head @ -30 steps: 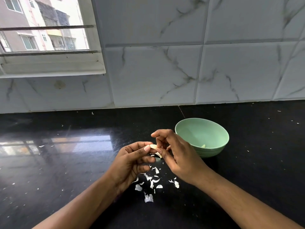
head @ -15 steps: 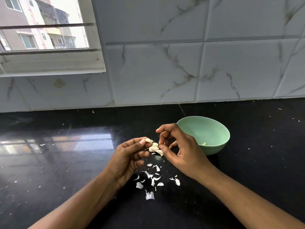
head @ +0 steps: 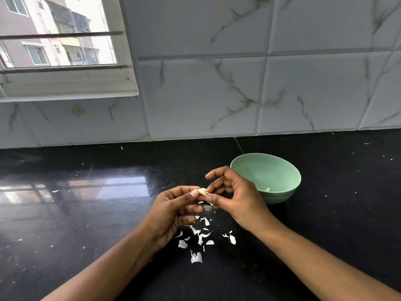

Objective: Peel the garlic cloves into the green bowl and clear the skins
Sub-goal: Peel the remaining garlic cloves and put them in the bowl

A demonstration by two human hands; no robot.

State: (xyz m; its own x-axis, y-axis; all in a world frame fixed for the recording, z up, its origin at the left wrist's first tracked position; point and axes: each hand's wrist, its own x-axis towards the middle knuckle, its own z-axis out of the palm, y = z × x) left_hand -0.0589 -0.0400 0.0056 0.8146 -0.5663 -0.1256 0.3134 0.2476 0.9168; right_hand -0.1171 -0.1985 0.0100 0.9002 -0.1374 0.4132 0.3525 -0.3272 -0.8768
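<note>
With the left grip (head: 171, 211) curled, pinching the garlic clove (head: 202, 191) by thumb and forefinger, a little above the black desk (head: 76, 224). Below the clove, lying scattered on the desk, white skins (head: 182, 244); on the clove's right end, pinching it too with curled fingers, the right grip (head: 236, 198). Just behind and right of this grip, standing upright on the desk, the green bowl (head: 284, 195) with one pale peeled piece (head: 267, 189) inside.
</note>
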